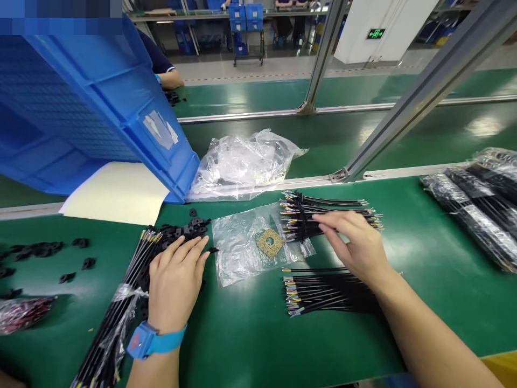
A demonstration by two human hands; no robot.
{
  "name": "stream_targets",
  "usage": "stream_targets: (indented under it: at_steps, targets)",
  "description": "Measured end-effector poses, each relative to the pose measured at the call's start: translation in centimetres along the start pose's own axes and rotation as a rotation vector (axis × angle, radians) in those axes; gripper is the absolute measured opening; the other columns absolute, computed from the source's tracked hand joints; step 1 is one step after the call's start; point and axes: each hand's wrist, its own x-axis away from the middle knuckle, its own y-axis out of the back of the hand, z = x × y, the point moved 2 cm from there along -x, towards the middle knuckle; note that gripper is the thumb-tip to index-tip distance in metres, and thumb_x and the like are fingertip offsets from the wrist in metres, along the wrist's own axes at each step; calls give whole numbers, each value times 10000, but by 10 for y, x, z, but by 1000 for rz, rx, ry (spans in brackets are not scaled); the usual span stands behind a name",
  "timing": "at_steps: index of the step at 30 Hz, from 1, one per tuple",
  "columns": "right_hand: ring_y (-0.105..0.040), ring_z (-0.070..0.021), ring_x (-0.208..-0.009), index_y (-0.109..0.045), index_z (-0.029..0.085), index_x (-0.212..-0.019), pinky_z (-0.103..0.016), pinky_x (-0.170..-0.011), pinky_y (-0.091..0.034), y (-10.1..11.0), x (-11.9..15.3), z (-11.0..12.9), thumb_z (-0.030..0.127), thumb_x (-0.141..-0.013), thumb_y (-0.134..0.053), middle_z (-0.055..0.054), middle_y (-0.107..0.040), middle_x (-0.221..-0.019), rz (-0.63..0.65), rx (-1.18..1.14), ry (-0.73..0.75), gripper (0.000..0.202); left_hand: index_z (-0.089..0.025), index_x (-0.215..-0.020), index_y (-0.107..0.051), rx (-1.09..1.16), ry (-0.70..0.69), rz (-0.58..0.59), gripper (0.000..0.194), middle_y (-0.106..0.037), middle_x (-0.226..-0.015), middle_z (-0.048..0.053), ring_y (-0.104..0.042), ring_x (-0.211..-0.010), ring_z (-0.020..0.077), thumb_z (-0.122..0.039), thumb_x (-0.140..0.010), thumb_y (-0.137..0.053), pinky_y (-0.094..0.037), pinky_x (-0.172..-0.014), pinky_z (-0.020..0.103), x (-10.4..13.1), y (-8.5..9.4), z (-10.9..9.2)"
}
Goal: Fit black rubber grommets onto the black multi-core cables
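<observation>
My left hand [177, 280] lies palm down with its fingers stretched over a pile of small black plastic clips [175, 230]. One loose clip [212, 250] shows just beyond its thumb. My right hand [355, 242] has thumb and index finger brought together over a row of short black cables [335, 202] with coloured wire ends. Several black clips [301, 215] sit across these cables. Whatever is between the right fingertips is too small to make out. Nearer to me, under the right forearm, lies a second row of black cables [327, 293].
Between my hands a tan square sponge [270, 243] rests on a clear plastic bag [234, 258]. Left are a tied cable bundle [121, 307] and a tilted blue crate [133, 102]. A crumpled bag [246, 159] lies behind; wrapped cables [472, 199] lie right. Another person's arm [172, 79] shows beyond.
</observation>
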Motion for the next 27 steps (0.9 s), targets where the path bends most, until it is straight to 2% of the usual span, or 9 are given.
stream_targets:
  at_steps: [3,6,8,10,13,16,19,24,27]
  targets:
    - [-727,-168,-816,-735,216,-1106,-317,-761,-560,4,8,13,201,-1039,-597,-40,-781,-940,230,-143,54,154,-219,-1180,-768,-11,-18,17,299,-770,-1272,137,-606,-1282,422,-302,-1021,-528,-416,-992,572,-1,-8,3]
    - [-711,-166,-760,-739,206,-1029,-312,-719,-544,-2,18,20,223,-1023,-637,-21,-757,-866,465,-142,71,104,-234,-1023,-786,10,-39,-1,250,-802,-1175,116,-645,-1213,401,-290,-1011,-543,-432,-951,535,-1,-13,4]
    - [-709,-170,-756,-739,207,-996,-314,-719,-538,-7,23,21,215,-993,-681,-12,-745,-851,560,-102,74,58,-241,-1000,-766,62,-32,-33,228,-820,-1057,100,-697,-1093,357,-313,-1014,-550,-458,-898,479,0,-12,4]
    - [-703,-170,-746,-732,208,-959,-314,-720,-531,-11,28,21,195,-967,-709,-4,-737,-842,595,-72,81,27,-236,-1063,-740,138,-7,-76,226,-818,-994,89,-728,-967,306,-350,-1024,-548,-481,-860,423,1,-9,2]
    - [-687,-174,-731,-709,204,-900,-319,-724,-520,-15,32,21,140,-937,-713,1,-719,-816,617,-26,96,73,-228,-1177,-715,252,-31,-47,278,-811,-1028,76,-739,-901,254,-380,-1039,-529,-507,-835,359,3,-7,-6]
    - [-673,-187,-726,-664,186,-894,-326,-711,-521,-16,33,22,116,-943,-670,-16,-699,-820,608,17,67,86,-255,-1226,-725,321,-134,117,310,-803,-1008,41,-739,-893,229,-373,-1051,-498,-513,-777,331,4,-12,-20]
    - [-668,-176,-740,-616,186,-1006,-302,-691,-536,-19,31,25,130,-1006,-576,-24,-695,-879,525,-59,-8,68,-276,-1197,-746,361,-158,231,325,-781,-954,28,-734,-881,223,-365,-1058,-466,-524,-758,332,4,-20,-29]
    - [-682,-189,-876,-615,185,-1124,-299,-771,-564,-38,34,32,119,-1041,-509,-53,-709,-993,292,-87,18,150,-238,-1091,-766,363,-97,217,369,-745,-957,62,-734,-887,240,-480,-1034,-494,-571,-791,354,1,-26,-30]
    - [-662,-196,-879,-638,181,-1142,-285,-701,-541,-49,38,37,56,-991,-540,-67,-705,-1051,313,18,63,218,-226,-1046,-773,325,-112,190,444,-730,-940,73,-731,-871,234,-522,-1047,-443,-578,-793,349,1,-25,-31]
